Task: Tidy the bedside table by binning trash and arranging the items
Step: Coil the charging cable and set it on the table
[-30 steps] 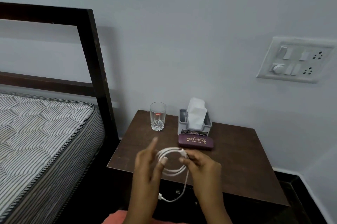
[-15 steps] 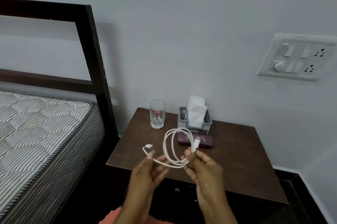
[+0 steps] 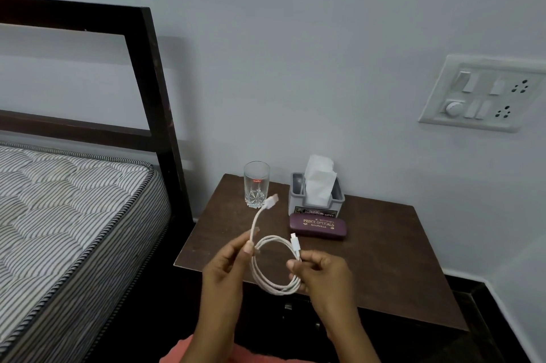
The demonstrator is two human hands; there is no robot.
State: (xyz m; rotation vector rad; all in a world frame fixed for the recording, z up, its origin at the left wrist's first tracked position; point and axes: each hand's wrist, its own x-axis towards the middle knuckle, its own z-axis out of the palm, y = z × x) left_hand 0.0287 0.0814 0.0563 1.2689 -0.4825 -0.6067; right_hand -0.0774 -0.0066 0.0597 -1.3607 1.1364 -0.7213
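Note:
A white charging cable [image 3: 274, 283] is wound into a loop and held above the front edge of the dark wooden bedside table [image 3: 384, 259]. My left hand [image 3: 227, 268] pinches one free end, whose plug sticks up toward the glass. My right hand [image 3: 322, 274] grips the loop's right side, with the other plug standing above its fingers. At the table's back stand a clear drinking glass [image 3: 256, 183], a grey tissue holder [image 3: 316, 200] with white tissue, and a maroon spectacle case [image 3: 317, 226] lying in front of the holder.
A bed with a striped mattress [image 3: 68, 215] and dark headboard [image 3: 153, 81] stands left of the table. A white switchboard [image 3: 484, 93] is on the wall at right. The dark floor [image 3: 484, 309] shows beside the table.
The cable's free end has swung up and right toward the glass, held by my left hand. The loop has tilted flatter and dropped between both hands.

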